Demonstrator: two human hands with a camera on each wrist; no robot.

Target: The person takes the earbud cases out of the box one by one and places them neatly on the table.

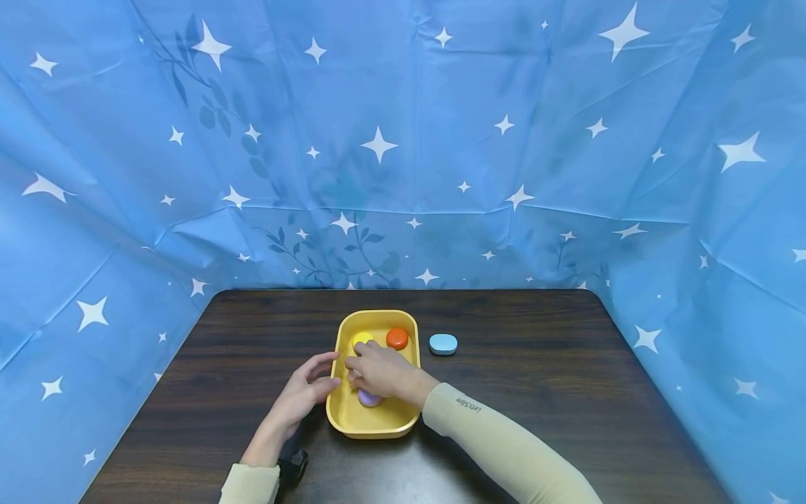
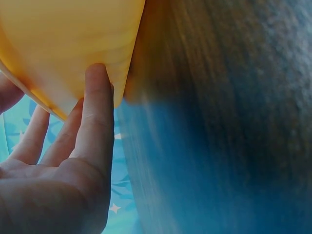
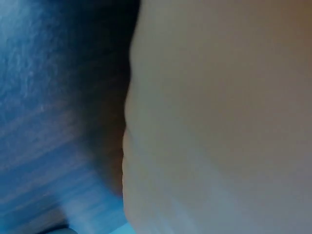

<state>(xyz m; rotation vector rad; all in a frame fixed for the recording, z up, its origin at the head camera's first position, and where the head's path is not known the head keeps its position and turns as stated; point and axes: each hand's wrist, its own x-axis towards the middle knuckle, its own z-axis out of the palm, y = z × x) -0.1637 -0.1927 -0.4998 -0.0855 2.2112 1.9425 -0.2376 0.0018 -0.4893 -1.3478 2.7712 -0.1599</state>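
A yellow tray (image 1: pixel 373 428) stands on the table with small rounded pieces in it. Inside lie a red-orange round piece (image 1: pixel 397 338), a yellow piece (image 1: pixel 362 338) and a purple piece (image 1: pixel 369 398). My right hand (image 1: pixel 380 371) reaches into the tray from the right, fingers bent downward between the yellow and purple pieces. Its fingertips are partly hidden, so what they hold is unclear. At the tray's left side my left hand (image 1: pixel 302 395) touches the wall with fairly straight fingers, thumb apart. In the left wrist view, its fingers (image 2: pixel 95 107) lie against the tray's outside.
A light blue oval piece (image 1: pixel 443 344) lies on the table just right of the tray. The dark wood table (image 1: pixel 535 392) ends at a blue star-patterned cloth (image 1: pixel 378 175) behind and at both sides. Pale fabric and blurred table fill the right wrist view.
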